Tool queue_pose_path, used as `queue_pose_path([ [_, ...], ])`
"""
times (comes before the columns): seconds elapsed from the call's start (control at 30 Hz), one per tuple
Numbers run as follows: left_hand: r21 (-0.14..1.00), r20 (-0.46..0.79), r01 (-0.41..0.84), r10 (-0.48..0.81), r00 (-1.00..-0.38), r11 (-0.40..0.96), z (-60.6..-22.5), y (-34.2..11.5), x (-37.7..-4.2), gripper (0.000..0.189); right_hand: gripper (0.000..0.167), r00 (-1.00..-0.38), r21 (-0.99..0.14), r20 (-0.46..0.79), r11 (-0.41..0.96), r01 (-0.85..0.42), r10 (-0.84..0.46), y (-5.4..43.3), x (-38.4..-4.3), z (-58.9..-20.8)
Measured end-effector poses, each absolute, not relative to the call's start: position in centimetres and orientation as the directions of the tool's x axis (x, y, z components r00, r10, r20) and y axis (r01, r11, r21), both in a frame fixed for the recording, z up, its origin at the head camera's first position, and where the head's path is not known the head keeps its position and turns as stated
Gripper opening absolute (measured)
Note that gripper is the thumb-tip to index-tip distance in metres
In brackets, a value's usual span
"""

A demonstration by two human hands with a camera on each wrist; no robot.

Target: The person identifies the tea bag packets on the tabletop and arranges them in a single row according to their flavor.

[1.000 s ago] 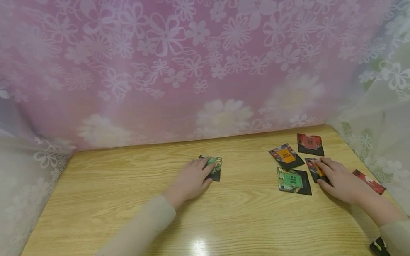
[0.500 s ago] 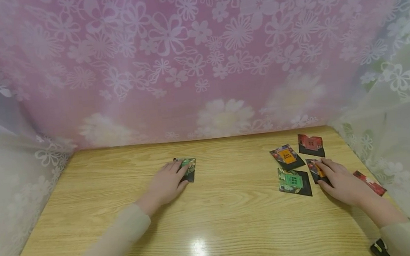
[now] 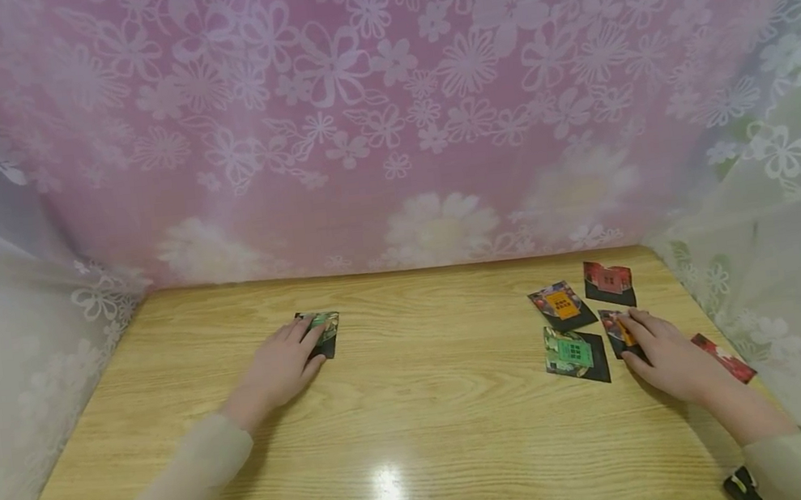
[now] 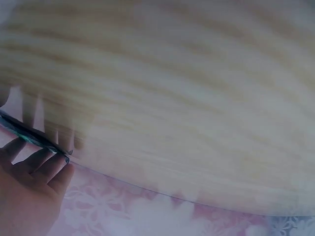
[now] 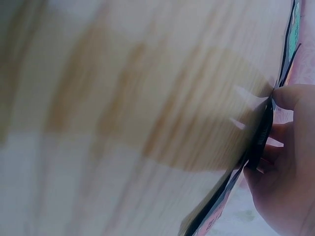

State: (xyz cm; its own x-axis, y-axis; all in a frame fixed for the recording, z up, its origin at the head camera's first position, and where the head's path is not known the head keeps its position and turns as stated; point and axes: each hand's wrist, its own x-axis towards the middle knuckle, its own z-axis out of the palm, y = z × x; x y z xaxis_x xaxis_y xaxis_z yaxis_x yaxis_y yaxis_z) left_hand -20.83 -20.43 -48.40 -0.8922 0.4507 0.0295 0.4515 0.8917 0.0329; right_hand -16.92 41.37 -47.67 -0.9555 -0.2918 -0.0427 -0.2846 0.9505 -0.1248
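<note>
In the head view my left hand (image 3: 277, 369) lies over a green-and-black sachet (image 3: 326, 344) left of the table's middle, its extended fingers pressing on it from above. The left wrist view shows those fingertips on the dark, thin sachet (image 4: 29, 135), flat against the wood. At the right, my right hand (image 3: 676, 359) rests on an orange-labelled sachet (image 3: 611, 329), partly covering it. From the right wrist, thumb and fingers touch this sachet (image 5: 263, 130) along the tabletop.
Around the right hand lie another orange-labelled sachet (image 3: 562, 305), a green one (image 3: 576, 354), and two red ones, one behind (image 3: 609, 282) and one by the right edge (image 3: 724, 358). A small black object (image 3: 742, 484) sits beside the right sleeve. Floral curtains enclose the wooden table (image 3: 450, 440).
My left hand has slid the green-and-black sachet leftward along the table, from near the middle to its present spot. The right hand and the sachets around it have stayed put.
</note>
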Motion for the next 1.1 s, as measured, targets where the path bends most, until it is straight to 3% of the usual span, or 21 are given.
queue_pose_path([
  [0.27, 0.017, 0.043, 0.422, 0.421, -0.906, 0.906, -48.2, -22.0, -20.5, 0.059, 0.067, -0.953, -0.132, -0.033, 0.947, -0.293, -0.300, 41.4, -16.9, -47.8],
  [0.8, 0.117, 0.075, 0.398, 0.392, -0.917, 0.910, -48.4, -26.5, -19.8, 0.057, 0.066, -0.955, -0.135, -0.030, 0.948, -0.288, -0.294, 41.1, -16.8, -47.4],
  [1.1, 0.071, 0.063, 0.415, 0.411, -0.909, 0.907, -47.8, -28.5, -19.7, 0.057, 0.066, -0.954, -0.127, -0.031, 0.948, -0.293, -0.299, 41.2, -16.8, -47.5],
])
